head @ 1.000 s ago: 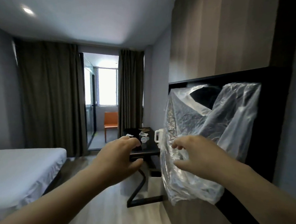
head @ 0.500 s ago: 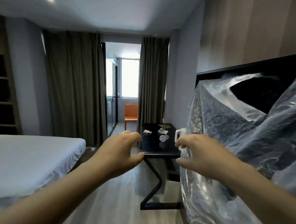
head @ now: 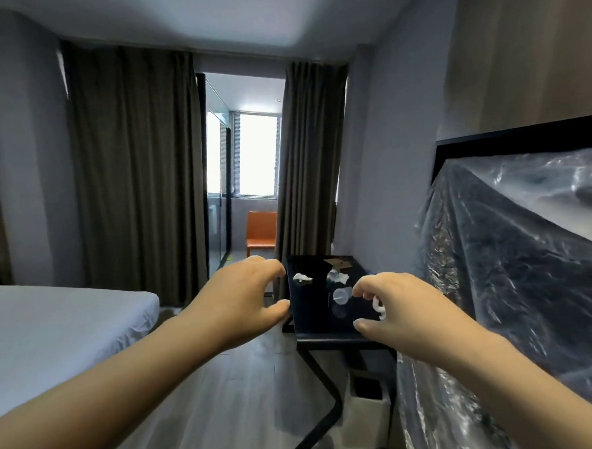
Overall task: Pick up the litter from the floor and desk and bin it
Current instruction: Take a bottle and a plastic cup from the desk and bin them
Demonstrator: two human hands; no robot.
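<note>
Both hands reach forward, empty, fingers curled apart: left hand (head: 245,297) at ten o'clock, right hand (head: 400,308) at two. Beyond them, crumpled tissue (head: 302,277) and plastic cups (head: 342,295) lie on a black desk (head: 313,312).

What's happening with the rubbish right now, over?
Left hand and right hand open, empty, held out. Crumpled tissue and plastic cup untouched on black desk. Bin beneath. Path clear.

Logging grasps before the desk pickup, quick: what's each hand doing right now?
Left hand: open, fingers curled, holding nothing.
Right hand: open, fingers curled, holding nothing.
</note>
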